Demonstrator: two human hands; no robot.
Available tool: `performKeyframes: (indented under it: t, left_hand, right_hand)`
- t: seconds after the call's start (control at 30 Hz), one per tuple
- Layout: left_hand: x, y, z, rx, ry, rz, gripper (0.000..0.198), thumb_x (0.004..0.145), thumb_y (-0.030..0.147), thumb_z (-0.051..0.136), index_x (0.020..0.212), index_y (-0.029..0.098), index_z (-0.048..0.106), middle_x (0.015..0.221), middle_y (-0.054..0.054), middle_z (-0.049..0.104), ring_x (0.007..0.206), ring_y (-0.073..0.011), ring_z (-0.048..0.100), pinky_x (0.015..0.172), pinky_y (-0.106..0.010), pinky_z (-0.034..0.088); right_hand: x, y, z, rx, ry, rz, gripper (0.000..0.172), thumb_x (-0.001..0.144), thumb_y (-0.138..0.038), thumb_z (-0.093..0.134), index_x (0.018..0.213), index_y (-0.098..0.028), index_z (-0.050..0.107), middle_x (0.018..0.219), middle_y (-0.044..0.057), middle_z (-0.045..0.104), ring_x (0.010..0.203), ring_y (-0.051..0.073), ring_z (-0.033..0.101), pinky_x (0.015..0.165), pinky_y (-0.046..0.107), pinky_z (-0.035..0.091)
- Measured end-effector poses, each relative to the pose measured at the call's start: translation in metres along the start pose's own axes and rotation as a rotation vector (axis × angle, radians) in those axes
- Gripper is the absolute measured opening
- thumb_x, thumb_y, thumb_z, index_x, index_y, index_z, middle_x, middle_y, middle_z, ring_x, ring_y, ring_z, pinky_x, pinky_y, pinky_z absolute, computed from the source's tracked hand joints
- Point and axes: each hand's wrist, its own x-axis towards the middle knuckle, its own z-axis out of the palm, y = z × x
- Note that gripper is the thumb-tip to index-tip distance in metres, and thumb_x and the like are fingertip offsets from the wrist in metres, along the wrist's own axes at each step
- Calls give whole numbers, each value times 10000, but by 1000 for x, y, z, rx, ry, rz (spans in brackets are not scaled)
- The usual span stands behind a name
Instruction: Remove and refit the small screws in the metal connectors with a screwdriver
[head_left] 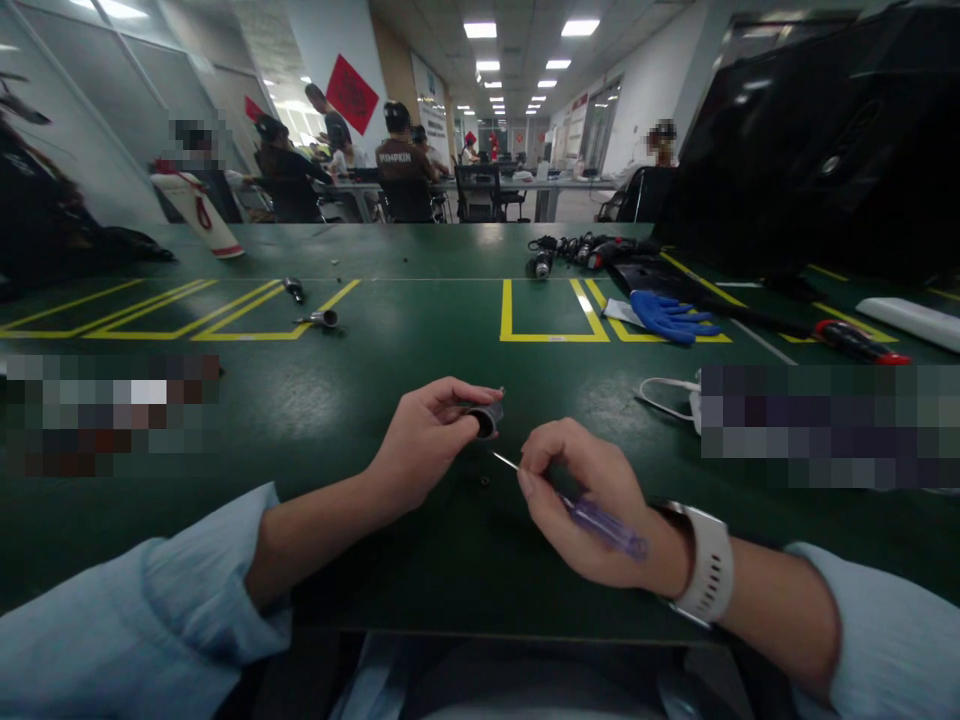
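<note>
My left hand (431, 440) is closed on a small grey hollow metal part (487, 421), its round opening facing me. In my right hand (581, 490) lies a screwdriver (607, 527) with a clear purple handle. Its thin shaft points up and left, the tip just below the metal part; I cannot tell whether they touch. A tiny dark ring-like piece (485, 481) rests on the green table (360, 570) under the two hands.
Two small metal parts, one dark (294, 290) and one with a round cup (324, 319), lie near yellow tape outlines. Farther right are a blue glove (671, 316), a tangle of black cables (577, 248) and a red-and-black handled tool (859, 342). Several people sit beyond the table.
</note>
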Motion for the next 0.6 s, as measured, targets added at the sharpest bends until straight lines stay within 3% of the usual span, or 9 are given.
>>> performKeyframes:
  t: [0.1, 0.2, 0.6]
  left_hand:
    - [3, -1, -2, -1, 28, 10, 141, 639, 70, 616, 772, 116, 632, 980, -73, 710, 806, -167, 668, 755, -318, 548]
    - [6, -3, -4, 7, 48, 28, 158, 650, 79, 627, 804, 115, 641, 1005, -81, 704, 871, -183, 663, 790, -326, 540]
    - [8, -6, -6, 8, 28, 15, 159, 672, 61, 629, 821, 114, 647, 974, -65, 703, 866, -175, 665, 751, -297, 556]
  right_hand:
    - [4, 2, -3, 288, -93, 303, 122, 772, -93, 492, 736, -197, 441, 622, -32, 517, 543, 108, 505, 510, 235, 406]
    - [10, 8, -4, 472, -167, 496, 111, 780, -107, 493, 745, -196, 438, 573, -52, 515, 519, 102, 503, 491, 221, 388]
    - [9, 16, 1, 383, -238, 531, 140, 745, -66, 492, 736, -194, 435, 583, -57, 517, 522, 96, 495, 484, 211, 361]
